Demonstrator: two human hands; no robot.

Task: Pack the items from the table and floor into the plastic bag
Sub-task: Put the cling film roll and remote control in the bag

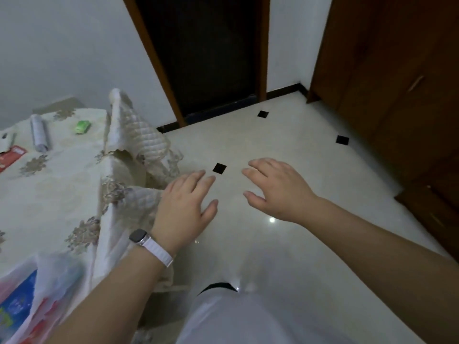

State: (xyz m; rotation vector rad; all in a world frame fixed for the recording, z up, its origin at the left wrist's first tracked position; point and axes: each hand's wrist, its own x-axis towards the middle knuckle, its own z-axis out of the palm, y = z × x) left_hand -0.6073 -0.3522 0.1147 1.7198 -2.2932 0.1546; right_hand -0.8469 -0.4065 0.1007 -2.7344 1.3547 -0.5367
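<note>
**Both hands empty over the tiled floor**

Plainly, neither hand holds anything. The left hand (185,207), with a white-strapped watch (146,242) on its wrist, is stretched forward palm down with fingers spread, just beside the hanging corner of the tablecloth (57,194); whether it touches the cloth cannot be told. The right hand (278,187) reaches forward alongside it, fingers loosely spread and released, above the glossy pale floor (310,150), which is set with small black diamond tiles.

The plastic bag (37,294) lies at the near edge of the table, at the lower left of the view, translucent white with red print; a blue package shows through it. On the table toward its far edge rest 3 loose things: a grey roll (39,136) lying on its side, a small green packet (83,127) near the far right corner, and a red packet (11,156) at the left edge, partly cut off by the frame. The cloth's quilted underside is folded up at the far right corner.

A dark doorway (208,50) with a brown frame stands ahead, and a brown wooden cabinet (397,83) fills the right side.
</note>
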